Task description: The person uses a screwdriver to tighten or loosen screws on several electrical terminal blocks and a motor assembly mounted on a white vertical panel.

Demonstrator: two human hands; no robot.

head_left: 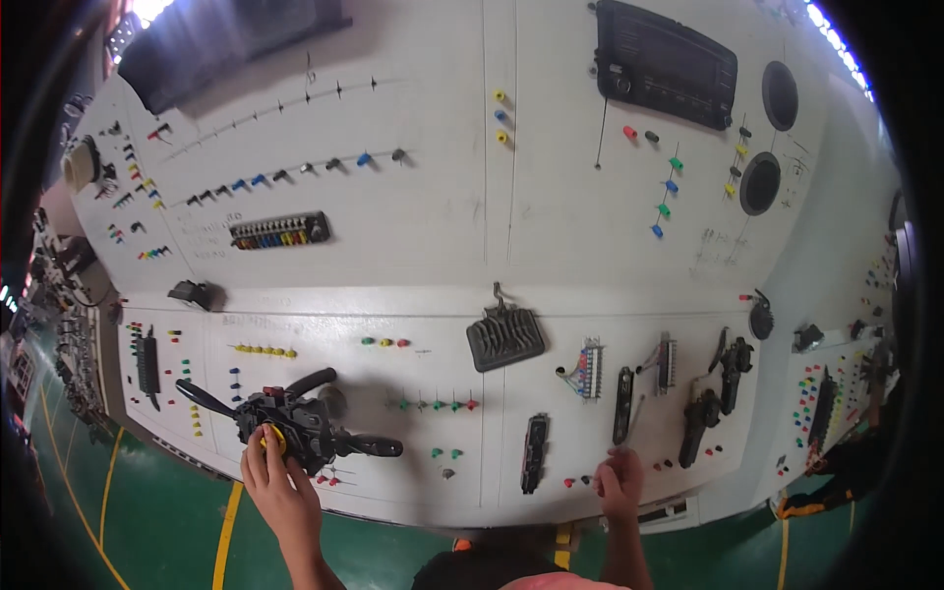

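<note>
My left hand [275, 477] is at the lower left, its fingertips curled onto a yellow ring on a black steering-column switch assembly [310, 423] with three stalks. My right hand [619, 477] is closed on a slim metal rod [634, 418], probably a screwdriver, pointing up the board. Just above that hand is a narrow black switch strip [622, 401]. A black connector module [536, 452] lies to its left, and two black stalk-like parts [700, 423] sit to its right.
A white sloped board [413, 236] carries coloured terminals, a fuse block [278, 230], a finned grey housing [504, 339] and a dark display unit [666, 64]. Another board [846, 295] stands at the right, with a co-worker [836, 472] partly visible. Green floor [177, 521] shows below.
</note>
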